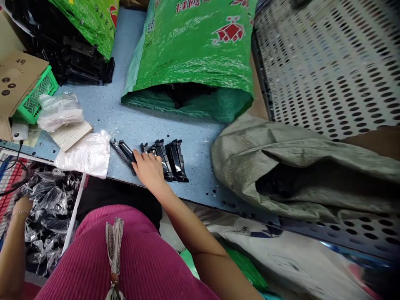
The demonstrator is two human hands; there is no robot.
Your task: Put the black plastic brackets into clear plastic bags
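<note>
My right hand (pixel 150 170) is over a row of black plastic parts on the blue worktop. Its thumb and index finger meet the leftmost black plastic part (pixel 122 151), and its other fingers curl over the middle parts (pixel 161 152). One more black plastic part (pixel 177 160) lies just right of the hand. At the lower left, my left hand (pixel 23 205) is above a white-rimmed crate (pixel 75 210) filled with clear-bagged black pieces (pixel 50 223). Its fingers are dark and blurred, so their grip is unclear.
A stack of clear plastic bags (pixel 86 156) lies left of the parts, near a green basket (pixel 39 96) and a cardboard box (pixel 18 79). A green woven sack (pixel 200 54) gapes behind; a grey sack (pixel 243 154) and perforated metal panel (pixel 331 71) flank the right.
</note>
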